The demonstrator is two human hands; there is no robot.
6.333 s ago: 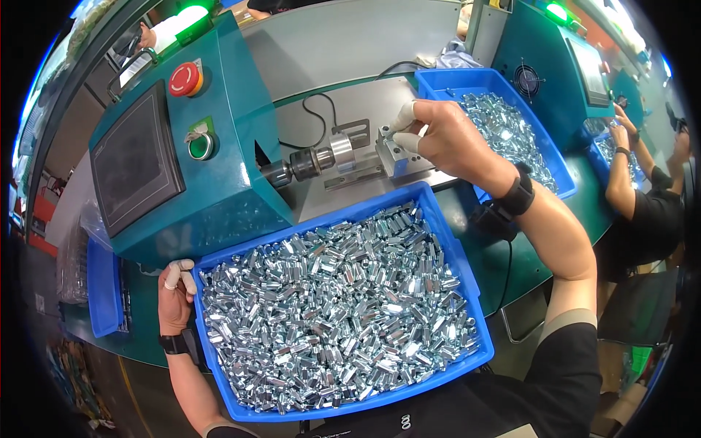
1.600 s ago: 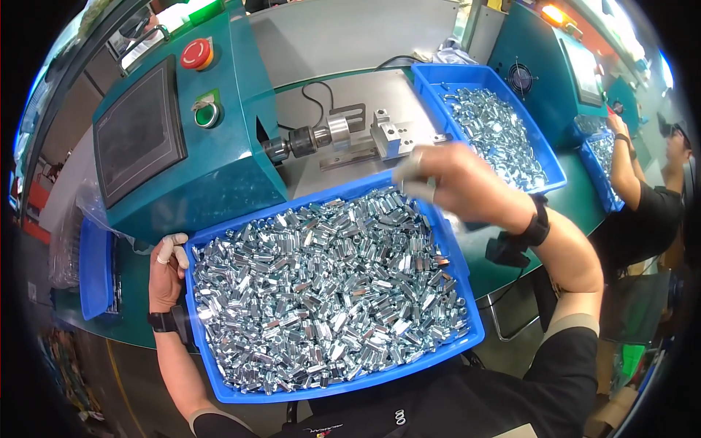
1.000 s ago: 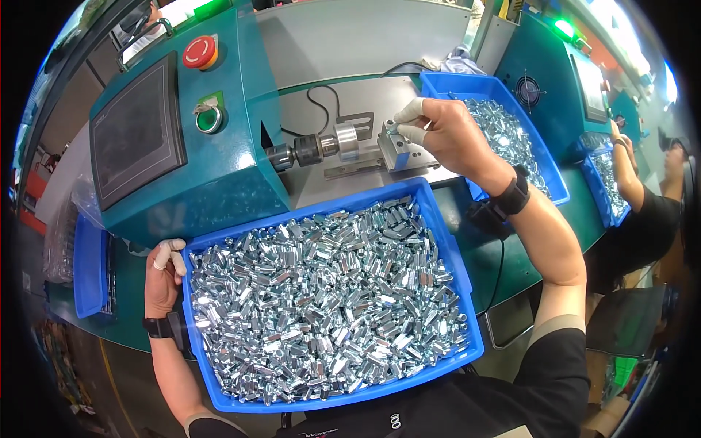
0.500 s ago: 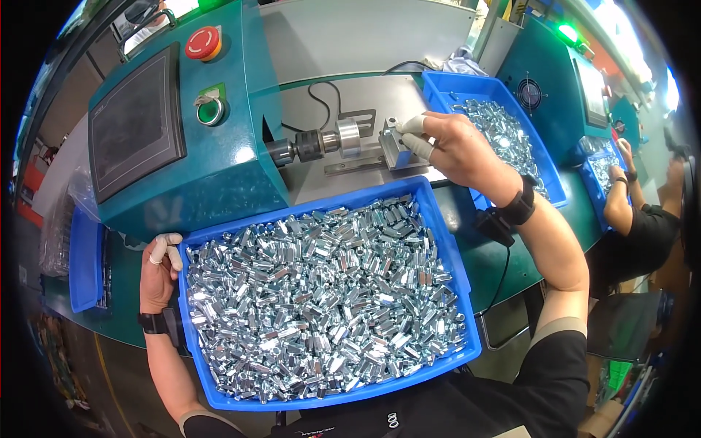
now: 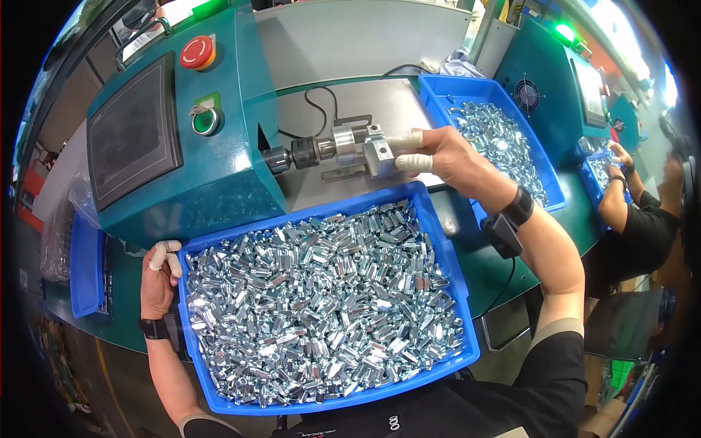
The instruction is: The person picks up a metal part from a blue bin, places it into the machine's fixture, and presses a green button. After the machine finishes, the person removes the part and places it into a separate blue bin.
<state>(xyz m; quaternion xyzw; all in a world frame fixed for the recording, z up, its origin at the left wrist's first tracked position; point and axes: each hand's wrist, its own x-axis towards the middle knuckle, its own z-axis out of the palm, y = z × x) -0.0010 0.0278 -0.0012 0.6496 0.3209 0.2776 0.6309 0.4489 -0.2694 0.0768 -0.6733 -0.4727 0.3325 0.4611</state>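
My right hand (image 5: 464,164), with pale finger covers on the thumb and forefinger, is closed at the right end of a small metal block (image 5: 379,158). Whether a small part sits between the fingertips is hidden. The block stands close against a silver cylinder (image 5: 344,143), in line with a dark chuck (image 5: 305,152) on the machine. My left hand (image 5: 158,277), also with covered fingers, has its fingers bent over the far left corner of a blue tray (image 5: 447,255). Heaped in that tray are many shiny hexagonal metal pieces (image 5: 321,306).
A green machine (image 5: 197,171) with a dark screen (image 5: 135,135) and red stop button (image 5: 197,52) stands at the left. Another blue bin (image 5: 551,179) of metal parts lies beyond my right forearm. A co-worker's hands (image 5: 619,164) are at the far right.
My right hand has moved left, and the metal block has slid left with it, up to the silver cylinder. The left hand stays at the tray corner.
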